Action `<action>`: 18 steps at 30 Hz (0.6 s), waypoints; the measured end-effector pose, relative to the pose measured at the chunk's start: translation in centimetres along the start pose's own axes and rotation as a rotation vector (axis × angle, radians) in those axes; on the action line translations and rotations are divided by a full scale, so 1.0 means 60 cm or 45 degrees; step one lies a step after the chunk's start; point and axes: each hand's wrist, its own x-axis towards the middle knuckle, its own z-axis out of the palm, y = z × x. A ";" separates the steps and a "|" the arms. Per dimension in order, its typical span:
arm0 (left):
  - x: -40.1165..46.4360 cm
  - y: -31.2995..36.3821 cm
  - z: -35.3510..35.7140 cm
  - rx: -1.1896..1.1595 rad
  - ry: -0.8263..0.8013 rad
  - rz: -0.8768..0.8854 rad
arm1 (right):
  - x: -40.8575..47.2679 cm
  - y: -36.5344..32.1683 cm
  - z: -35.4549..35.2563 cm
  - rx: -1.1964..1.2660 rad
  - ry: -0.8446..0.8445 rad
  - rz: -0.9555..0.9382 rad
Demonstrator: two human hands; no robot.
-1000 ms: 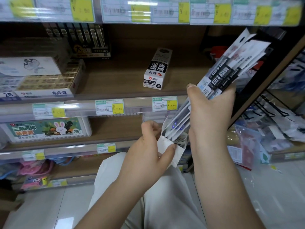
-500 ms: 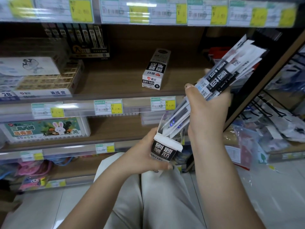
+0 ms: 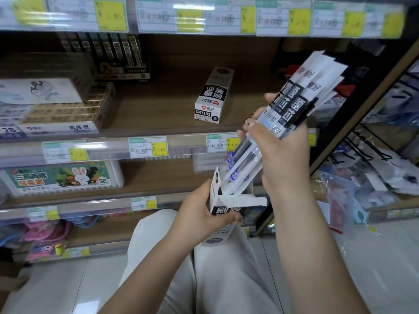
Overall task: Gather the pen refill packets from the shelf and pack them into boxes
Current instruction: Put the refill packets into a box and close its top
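Several refill packets (image 3: pixel 288 114) fanned, lower ends fed into open box (image 3: pixel 223 211).
Light, slick, floppy: bundle is gripped mid-length by right hand (image 3: pixel 281 152); box is clasped by left hand (image 3: pixel 199 214).

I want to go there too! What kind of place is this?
Most likely a stationery shop: shelves carry yellow price tags, a refill box lies on the shelf, and a crayon box sits below.

top price labels (image 3: pixel 226 17) blurred, packets (image 3: pixel 292 103) lower ends hidden inside box (image 3: pixel 223 211), forearms cut off below
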 end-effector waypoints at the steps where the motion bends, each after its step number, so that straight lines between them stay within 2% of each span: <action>1: -0.002 -0.001 0.002 0.010 0.012 0.008 | 0.001 0.001 -0.002 -0.010 -0.025 -0.013; 7: -0.004 -0.006 0.010 0.035 0.049 0.019 | -0.002 0.001 -0.007 -0.073 -0.318 -0.168; 13: 0.000 -0.010 0.006 0.010 0.092 0.015 | -0.013 0.008 -0.005 0.110 -0.346 -0.124; 18: 0.002 -0.017 0.000 -0.091 0.127 -0.020 | -0.012 0.009 -0.016 0.101 -0.468 -0.096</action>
